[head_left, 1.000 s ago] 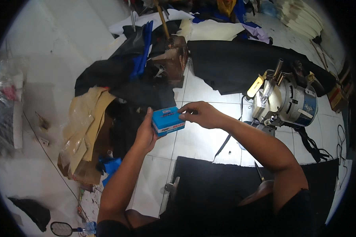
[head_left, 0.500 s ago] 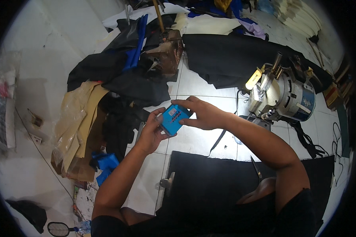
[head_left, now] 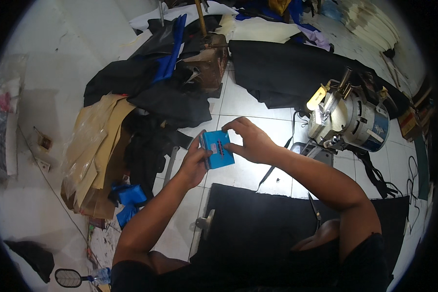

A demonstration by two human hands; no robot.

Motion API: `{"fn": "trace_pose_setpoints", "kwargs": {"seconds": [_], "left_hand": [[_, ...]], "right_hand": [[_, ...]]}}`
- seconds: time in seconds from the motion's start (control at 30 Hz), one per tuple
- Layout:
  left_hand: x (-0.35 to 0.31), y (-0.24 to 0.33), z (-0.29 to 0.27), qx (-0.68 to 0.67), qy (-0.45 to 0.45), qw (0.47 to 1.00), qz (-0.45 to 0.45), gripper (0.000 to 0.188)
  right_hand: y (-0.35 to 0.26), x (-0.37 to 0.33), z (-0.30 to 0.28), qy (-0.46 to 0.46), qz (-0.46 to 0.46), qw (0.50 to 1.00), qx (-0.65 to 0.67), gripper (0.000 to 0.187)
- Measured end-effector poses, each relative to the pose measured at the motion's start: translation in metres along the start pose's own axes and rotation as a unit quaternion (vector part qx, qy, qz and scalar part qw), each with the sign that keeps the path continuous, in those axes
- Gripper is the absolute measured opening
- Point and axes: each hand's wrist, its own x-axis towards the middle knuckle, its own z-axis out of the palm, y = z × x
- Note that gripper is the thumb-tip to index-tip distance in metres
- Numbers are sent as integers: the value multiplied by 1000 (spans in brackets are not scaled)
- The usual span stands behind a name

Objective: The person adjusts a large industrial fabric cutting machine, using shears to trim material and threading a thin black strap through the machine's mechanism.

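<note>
The small blue box (head_left: 219, 150) is up in the air over the tiled floor (head_left: 267, 124), between the person's two hands. The left hand (head_left: 193, 168) has its grip clamped on it from the left, thumb lapped over the near face and fingers mostly hidden behind, which seems to steady the box and leave its right side free. The right hand (head_left: 250, 141) meets that free side: forefinger at the upper corner, thumb lower on the edge, the two apart (whether they pinch or merely rest there, I cannot tell). The face tilts up toward the wearer, probably for easy viewing. Closer to the body, a black sheet (head_left: 258, 211) lies spread on the floor, with scissors (head_left: 314, 207) on it beside the right arm, perhaps for ready reach. Right of the hands, a motorised machine (head_left: 348, 121) stands on a flat base, likely for balance. To the left, brown sheets (head_left: 97, 146) under clear plastic overlap, apparently kept aside, and dark cloth (head_left: 175, 104) lies heaped beyond.
</note>
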Motion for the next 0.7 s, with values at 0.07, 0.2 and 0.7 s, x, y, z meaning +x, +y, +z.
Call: {"fn": "trace_pose_setpoints", "kwargs": {"seconds": [0.07,0.2,0.7], "left_hand": [[0,-2,7,2,29,999,40,77],[-3,-2,14,19,40,998,47,71],[-5,-8,25,102,136,985,23,69]], "right_hand": [[1,-2,8,9,23,999,33,54],[-13,-2,13,-7,62,996,63,66],[-2,-5,14,-27,29,999,11,66]]}}
